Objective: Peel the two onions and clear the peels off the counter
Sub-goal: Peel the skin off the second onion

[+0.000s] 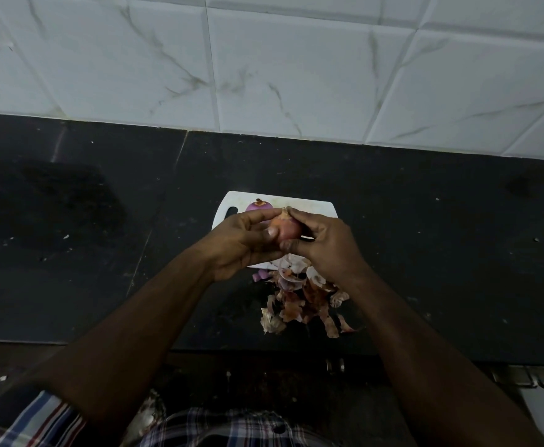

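Both hands, the left hand (pixel 244 241) and right hand (pixel 323 245), close around a round, papery-skinned onion (pixel 285 230) above the white cutting board (pixel 309 206); a smooth peeled onion (pixel 259 206) sits just beyond, dry curled peels (pixel 299 301) heaped on the dark surface (pixel 425 253) beneath the right wrist.

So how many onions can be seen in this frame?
2. One onion, still in its orange skin, is held between the left hand and right hand. A purple peeled onion sits on the white cutting board behind them, partly hidden.
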Demonstrator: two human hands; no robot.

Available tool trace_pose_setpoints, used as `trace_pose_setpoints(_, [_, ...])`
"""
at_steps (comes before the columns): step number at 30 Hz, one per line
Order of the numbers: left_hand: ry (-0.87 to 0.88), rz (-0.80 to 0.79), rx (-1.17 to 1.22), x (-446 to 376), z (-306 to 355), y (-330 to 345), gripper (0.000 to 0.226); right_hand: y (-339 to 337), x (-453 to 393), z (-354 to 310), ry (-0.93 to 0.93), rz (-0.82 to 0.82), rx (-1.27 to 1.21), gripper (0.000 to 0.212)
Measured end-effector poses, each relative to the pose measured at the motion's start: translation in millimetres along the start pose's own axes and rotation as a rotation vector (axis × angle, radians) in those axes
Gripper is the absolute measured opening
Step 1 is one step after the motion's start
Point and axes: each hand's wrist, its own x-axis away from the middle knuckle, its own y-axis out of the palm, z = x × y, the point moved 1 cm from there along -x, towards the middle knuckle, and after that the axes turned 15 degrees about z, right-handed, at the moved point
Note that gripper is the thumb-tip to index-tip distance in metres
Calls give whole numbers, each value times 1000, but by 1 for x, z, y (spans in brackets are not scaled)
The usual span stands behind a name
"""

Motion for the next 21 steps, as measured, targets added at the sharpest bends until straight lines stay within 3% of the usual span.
trace_pose_setpoints(8, [100,142,68,-1,-7,15,29,5,0,4,-45,105,-18,62])
trace_pose_setpoints(15, [104,248,41,-2,-18,15,27,10,2,5,-78,71,81,53])
trace_pose_setpoints(18, [56,208,90,0,-17,11,32,7,2,6,-70,63,67,54])
trace_pose_setpoints(21, [-5,133,124,3,-12,5,24,3,3,7,-61,78,0,52])
